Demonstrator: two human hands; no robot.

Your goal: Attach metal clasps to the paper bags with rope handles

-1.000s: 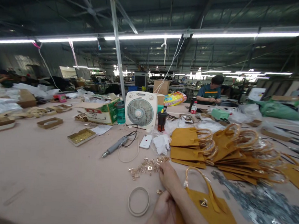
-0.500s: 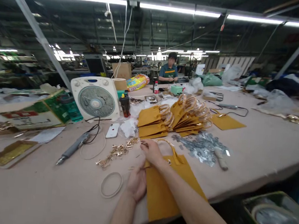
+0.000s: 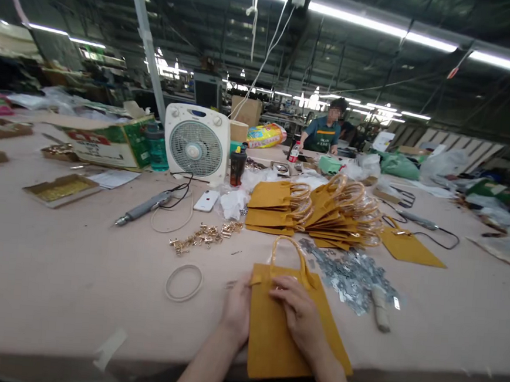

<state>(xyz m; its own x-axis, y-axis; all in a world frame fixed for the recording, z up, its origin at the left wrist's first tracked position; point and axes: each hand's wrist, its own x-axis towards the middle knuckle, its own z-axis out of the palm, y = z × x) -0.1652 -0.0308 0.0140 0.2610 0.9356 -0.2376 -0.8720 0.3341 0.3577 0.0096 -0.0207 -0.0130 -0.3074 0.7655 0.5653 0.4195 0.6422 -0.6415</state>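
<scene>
A mustard-yellow bag panel [image 3: 276, 345] with a looped handle [image 3: 274, 251] lies at the table's front edge. My left hand [image 3: 237, 313] grips its left edge near the top, with the fingertips partly hidden by the panel. Over the panel's upper part, my right hand [image 3: 300, 315] is closed, its fingertips pinched just below the handle. What those fingers hold is too small to make out. Gold-coloured metal fittings [image 3: 205, 236] lie in a loose pile beyond my left hand. Thin silver metal plates [image 3: 349, 275] are heaped to the right of the handle.
Stacked yellow bag panels [image 3: 271, 207] stand behind the work. A pale ring [image 3: 167, 281] lies left, a grey tool [image 3: 143, 208] and phone [image 3: 206, 200] farther back. A wrapped stick [image 3: 380, 310] rests right. Beyond are a fan [image 3: 195, 145] and another person [image 3: 324, 131].
My right hand has come back from the gold fittings to the panel's upper part. My left hand has shifted slightly and now sits against the panel's edge. The view has turned left.
</scene>
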